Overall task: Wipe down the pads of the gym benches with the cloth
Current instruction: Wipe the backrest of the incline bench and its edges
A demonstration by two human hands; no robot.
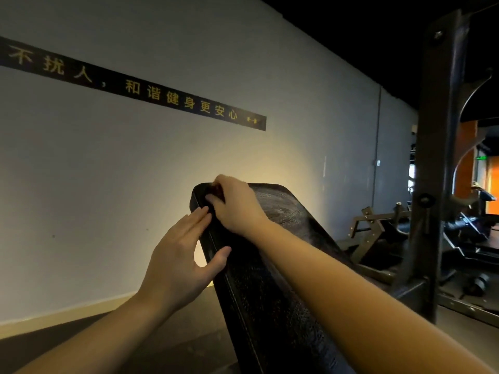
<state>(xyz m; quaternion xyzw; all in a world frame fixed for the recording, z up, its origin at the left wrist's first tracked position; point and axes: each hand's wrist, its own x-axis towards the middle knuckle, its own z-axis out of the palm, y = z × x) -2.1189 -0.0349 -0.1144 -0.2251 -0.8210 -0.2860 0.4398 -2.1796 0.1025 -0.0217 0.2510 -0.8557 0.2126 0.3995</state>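
Note:
A black inclined bench pad (272, 265) rises from the lower middle toward the wall. At its top left corner my right hand (237, 203) presses a small dark reddish cloth (216, 191), mostly hidden under the fingers. My left hand (181, 260) rests on the pad's left edge, fingers flat along the side and thumb on the front face. Faint wipe streaks show on the pad's upper right.
A grey wall (135, 171) with a black strip of yellow lettering (162, 94) stands close behind the pad. A dark steel rack post (434, 157) rises at the right, with more gym machines (391, 230) low behind it. Dark floor lies at the lower left.

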